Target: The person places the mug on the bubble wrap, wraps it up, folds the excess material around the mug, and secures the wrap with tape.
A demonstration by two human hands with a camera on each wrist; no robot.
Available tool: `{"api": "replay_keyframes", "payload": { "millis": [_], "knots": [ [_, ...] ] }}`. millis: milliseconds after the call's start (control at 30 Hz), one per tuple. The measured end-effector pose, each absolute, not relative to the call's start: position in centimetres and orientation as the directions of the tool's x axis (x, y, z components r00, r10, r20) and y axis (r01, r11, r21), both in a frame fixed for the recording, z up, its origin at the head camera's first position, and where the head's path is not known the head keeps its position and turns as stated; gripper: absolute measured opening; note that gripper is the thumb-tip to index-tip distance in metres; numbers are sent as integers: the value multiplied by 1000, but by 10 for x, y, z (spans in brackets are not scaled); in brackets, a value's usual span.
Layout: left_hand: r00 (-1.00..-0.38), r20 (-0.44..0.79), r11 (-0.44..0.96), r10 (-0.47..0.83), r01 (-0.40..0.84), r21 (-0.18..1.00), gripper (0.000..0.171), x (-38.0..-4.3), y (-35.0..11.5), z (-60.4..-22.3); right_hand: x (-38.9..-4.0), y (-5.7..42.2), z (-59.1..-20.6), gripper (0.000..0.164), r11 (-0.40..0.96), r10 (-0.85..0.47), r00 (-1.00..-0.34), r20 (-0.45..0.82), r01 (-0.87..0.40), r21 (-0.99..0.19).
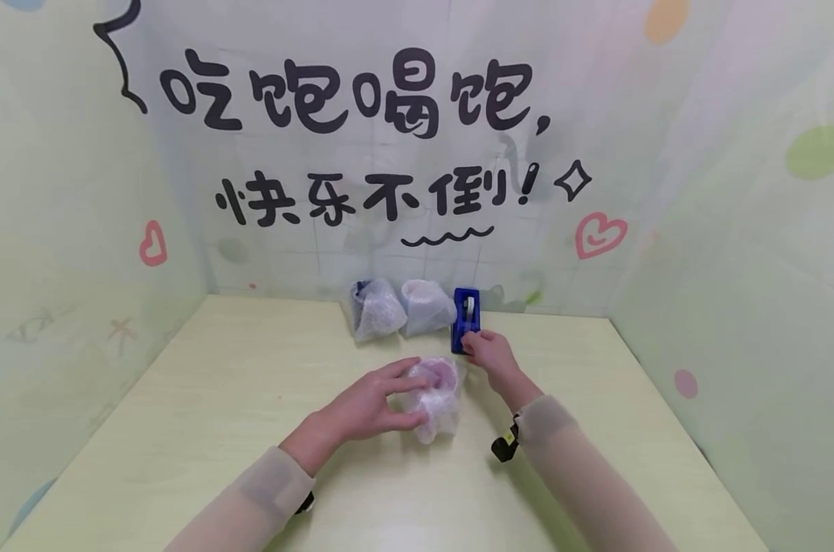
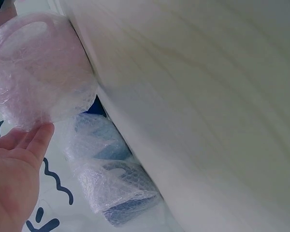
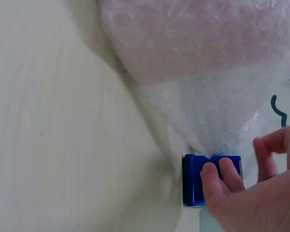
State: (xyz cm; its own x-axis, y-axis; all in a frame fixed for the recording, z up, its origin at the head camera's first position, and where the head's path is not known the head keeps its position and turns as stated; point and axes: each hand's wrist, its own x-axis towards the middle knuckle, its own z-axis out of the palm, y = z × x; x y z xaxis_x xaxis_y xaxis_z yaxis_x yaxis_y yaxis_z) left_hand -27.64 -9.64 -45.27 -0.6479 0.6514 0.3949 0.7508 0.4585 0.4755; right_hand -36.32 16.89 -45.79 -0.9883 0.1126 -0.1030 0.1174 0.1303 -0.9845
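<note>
A pink cup in bubble wrap (image 1: 439, 402) sits near the middle of the table. My left hand (image 1: 375, 402) grips it from the left, thumb on the near side and fingers over the far side. In the left wrist view the wrapped cup (image 2: 43, 72) fills the upper left, fingertips against its wrap. Beyond it lies a blue tape dispenser (image 1: 466, 310) with a roll in it. The right hand (image 1: 489, 356) holds the dispenser's near end; in the right wrist view two fingertips press on its blue body (image 3: 198, 193), while the thumb and index finger are bent beside it.
Two more bubble-wrapped items stand at the back by the wall: a left one (image 1: 379, 310) showing dark blue, and a paler right one (image 1: 427, 307) close to the dispenser. Printed fabric walls (image 1: 286, 253) enclose the pale wooden table (image 1: 203, 429) on the back and sides.
</note>
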Motion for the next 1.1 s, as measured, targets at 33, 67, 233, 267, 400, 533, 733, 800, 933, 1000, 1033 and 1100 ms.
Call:
{"api": "replay_keyframes", "payload": {
  "millis": [33, 67, 233, 267, 400, 533, 733, 800, 933, 1000, 1033, 1100],
  "knots": [
    [-649, 394, 460, 650, 750, 476, 54, -276, -96, -452, -362, 171, -459, 20, 104, 87, -992, -96, 105, -989],
    [-651, 394, 462, 649, 749, 475, 54, -276, -96, -452, -360, 173, -460, 23, 80, 58, -994, -91, 96, -992],
    [-652, 392, 462, 649, 747, 478, 54, -276, -96, -451, -351, 191, -465, 19, -5, -113, -991, -72, 73, -997],
    [-652, 391, 461, 649, 747, 480, 54, -276, -96, -451, -349, 194, -467, 18, -20, -155, -986, -62, 66, -998],
    [-659, 383, 461, 647, 738, 493, 54, -275, -96, -451, -345, 204, -474, 31, -54, -300, -954, -7, 24, -998],
    [-665, 375, 465, 646, 732, 498, 54, -275, -96, -450, -342, 210, -476, 32, 14, -310, -951, 7, -12, -1000],
    [-669, 378, 469, 641, 730, 497, 54, -275, -97, -450, -324, 202, -458, 18, 238, -150, -987, -59, 22, -971],
    [-671, 374, 468, 640, 727, 502, 54, -275, -97, -449, -317, 200, -455, 19, 316, -103, -987, -120, 82, -945],
    [-669, 375, 467, 642, 729, 501, 53, -274, -96, -450, -305, 198, -458, 24, 468, -41, -970, -238, 192, -862],
    [-670, 374, 467, 641, 728, 502, 54, -274, -96, -450, -303, 198, -464, 24, 540, -21, -963, -267, 214, -814],
    [-667, 378, 468, 642, 731, 497, 54, -274, -96, -451, -304, 198, -467, 25, 573, -14, -962, -273, 216, -791],
    [-663, 382, 467, 643, 736, 491, 54, -274, -97, -451, -307, 198, -471, 29, 630, -4, -961, -275, 211, -747]
  ]
}}
